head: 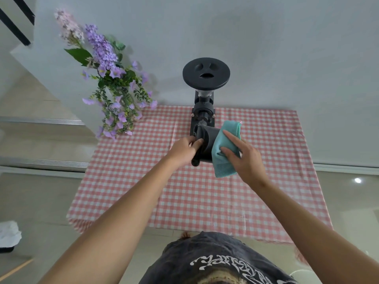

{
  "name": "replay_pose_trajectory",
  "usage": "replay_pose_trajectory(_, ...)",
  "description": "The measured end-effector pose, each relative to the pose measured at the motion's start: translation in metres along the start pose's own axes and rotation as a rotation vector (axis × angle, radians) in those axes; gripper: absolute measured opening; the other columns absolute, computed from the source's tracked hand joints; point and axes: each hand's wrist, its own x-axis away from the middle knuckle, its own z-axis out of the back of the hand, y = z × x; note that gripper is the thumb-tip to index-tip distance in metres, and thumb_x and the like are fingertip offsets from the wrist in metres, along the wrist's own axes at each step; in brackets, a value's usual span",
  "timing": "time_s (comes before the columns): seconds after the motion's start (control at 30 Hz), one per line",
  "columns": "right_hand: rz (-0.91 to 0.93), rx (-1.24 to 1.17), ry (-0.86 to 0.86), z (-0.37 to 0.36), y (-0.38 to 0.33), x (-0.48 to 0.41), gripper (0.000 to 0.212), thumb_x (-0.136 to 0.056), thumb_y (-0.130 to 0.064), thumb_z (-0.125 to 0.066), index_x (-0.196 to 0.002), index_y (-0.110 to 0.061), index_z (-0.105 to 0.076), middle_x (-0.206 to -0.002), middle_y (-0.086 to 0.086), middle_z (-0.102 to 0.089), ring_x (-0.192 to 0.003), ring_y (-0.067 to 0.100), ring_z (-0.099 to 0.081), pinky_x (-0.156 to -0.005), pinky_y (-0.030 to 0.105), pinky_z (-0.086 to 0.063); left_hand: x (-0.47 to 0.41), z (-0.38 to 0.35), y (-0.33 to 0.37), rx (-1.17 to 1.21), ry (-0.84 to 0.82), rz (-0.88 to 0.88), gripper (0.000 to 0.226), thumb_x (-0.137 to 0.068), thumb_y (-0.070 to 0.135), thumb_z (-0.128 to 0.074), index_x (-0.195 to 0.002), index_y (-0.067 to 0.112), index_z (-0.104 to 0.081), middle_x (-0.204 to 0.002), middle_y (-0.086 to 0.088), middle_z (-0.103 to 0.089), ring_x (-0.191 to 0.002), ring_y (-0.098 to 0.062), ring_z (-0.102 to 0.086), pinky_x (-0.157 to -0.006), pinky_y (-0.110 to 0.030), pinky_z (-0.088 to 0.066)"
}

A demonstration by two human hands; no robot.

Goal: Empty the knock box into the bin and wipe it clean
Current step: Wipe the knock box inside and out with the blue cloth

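A person stands at a table, holding a dark cylindrical knock box (207, 143) in the air just above the tabletop. The left hand (183, 149) is closed around the box's open end, fingers curled over the rim and the dark bar that crosses it; one end of that bar pokes out below the hand. The box lies tipped on its side. Its long axis runs roughly left to right, mouth toward the left hand and closed base toward the right.

The right hand (245, 157) presses a folded teal cloth (224, 149) flat against the base and side of the box, fingers spread over the fabric and not clenched. The cloth wraps the box's right end and hangs a little below it.

Directly behind the grip, almost touching the raised box, a black coffee grinder (203, 113) stands upright with a wide round lid on top. It crowds the space on the far side of the hands. To the left of the grip and farther back, a spray of purple artificial flowers (114, 89) leans over the table's far left corner. The table is covered by a pink and white checked cloth (205, 197), bare below and in front of the hands. Far to the left, low on the floor, sits a dark bin with a white liner (9, 235), well apart from the box.
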Motion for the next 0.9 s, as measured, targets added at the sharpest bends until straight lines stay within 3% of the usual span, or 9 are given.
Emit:
replay_pose_trajectory(0.1,-0.062,0.009,-0.045,0.006,-0.005,-0.013,0.045,-0.097,-0.040,-0.058,-0.142,-0.036,-0.053,-0.114,-0.004,-0.068,-0.094,0.016,-0.065,-0.074,0.027,-0.052,0.005,-0.001,0.002,-0.070,-0.002,-0.117,0.031,-0.111,0.037,-0.050,-0.120,0.013,-0.067,-0.116,-0.010,-0.074,-0.105,-0.029,-0.070,-0.091,-0.043,-0.057)
replay_pose_trajectory(0.23,-0.129,-0.142,-0.190,0.016,-0.006,-0.024,0.034,-0.102,-0.037,-0.051,-0.133,-0.027,-0.064,-0.115,-0.002,-0.074,-0.105,0.020,-0.070,-0.097,0.042,-0.054,0.013,-0.006,-0.001,-0.120,-0.086,-0.234,0.023,-0.110,0.031,-0.053,-0.124,0.017,-0.065,-0.110,-0.007,-0.072,-0.088,-0.017,-0.068,-0.081,-0.038,-0.057)
replay_pose_trajectory(0.33,-0.176,-0.159,-0.214,0.016,-0.010,-0.025,0.033,-0.104,-0.040,-0.046,-0.119,-0.024,-0.069,-0.106,0.006,-0.076,-0.099,0.027,-0.071,-0.094,0.045,-0.055,0.018,-0.013,0.001,-0.142,-0.074,-0.214,0.025,-0.110,0.032,-0.052,-0.121,0.014,-0.065,-0.101,-0.005,-0.069,-0.070,-0.008,-0.061,-0.072,-0.037,-0.054)
replay_pose_trajectory(0.43,-0.195,-0.032,-0.168,0.004,-0.017,-0.023,0.038,-0.103,-0.046,-0.044,-0.131,-0.027,-0.061,-0.119,0.006,-0.072,-0.097,0.025,-0.069,-0.089,0.041,-0.055,0.020,-0.019,0.008,-0.232,0.008,-0.113,0.033,-0.111,0.037,-0.048,-0.108,0.009,-0.064,-0.088,-0.004,-0.067,-0.067,-0.016,-0.061,-0.071,-0.040,-0.052)
replay_pose_trajectory(0.53,-0.083,0.160,-0.129,-0.010,-0.025,-0.010,0.055,-0.099,-0.047,-0.051,-0.150,-0.029,-0.043,-0.131,0.003,-0.060,-0.118,0.022,-0.056,-0.094,0.038,-0.047,0.017,-0.016,0.013,-0.218,0.027,-0.005,0.038,-0.110,0.033,-0.046,-0.108,0.002,-0.067,-0.092,-0.014,-0.076,-0.077,-0.035,-0.073,-0.073,-0.045,-0.060)
replay_pose_trajectory(0.6,0.061,0.243,-0.111,-0.017,-0.025,0.002,0.062,-0.097,-0.044,-0.057,-0.153,-0.027,-0.038,-0.154,0.003,-0.045,-0.147,0.021,-0.034,-0.111,0.042,-0.040,0.015,-0.011,0.014,-0.172,0.014,0.068,0.039,-0.110,0.033,-0.048,-0.106,0.001,-0.070,-0.085,-0.011,-0.075,-0.076,-0.032,-0.073,-0.064,-0.036,-0.058)
replay_pose_trajectory(0.67,0.178,0.329,-0.110,-0.021,-0.019,0.010,0.065,-0.096,-0.043,-0.060,-0.154,-0.027,-0.036,-0.162,0.002,-0.034,-0.155,0.021,-0.016,-0.117,0.044,-0.034,0.014,-0.006,0.013,-0.139,0.001,0.130,0.042,-0.111,0.041,-0.046,-0.102,0.007,-0.069,-0.077,-0.005,-0.071,-0.070,-0.026,-0.072,-0.060,-0.029,-0.055)
replay_pose_trajectory(0.8,0.398,0.489,-0.093,-0.027,0.002,0.021,0.071,-0.092,-0.031,-0.068,-0.154,-0.021,-0.036,-0.159,0.006,-0.039,-0.155,0.028,-0.014,-0.114,0.050,-0.041,0.011,-0.001,0.012,0.014,-0.028,0.256,0.042,-0.111,0.046,-0.045,-0.095,0.013,-0.066,-0.081,-0.007,-0.072,-0.074,-0.025,-0.075,-0.069,-0.035,-0.064)
replay_pose_trajectory(0.9,0.442,0.518,-0.042,-0.025,0.010,0.024,0.072,-0.092,-0.025,-0.068,-0.155,-0.018,-0.034,-0.163,0.008,-0.032,-0.155,0.029,-0.010,-0.109,0.050,-0.044,0.009,0.000,0.013,0.136,-0.072,0.306,0.041,-0.111,0.045,-0.047,-0.106,0.010,-0.068,-0.093,-0.011,-0.076,-0.099,-0.032,-0.080,-0.092,-0.045,-0.066)
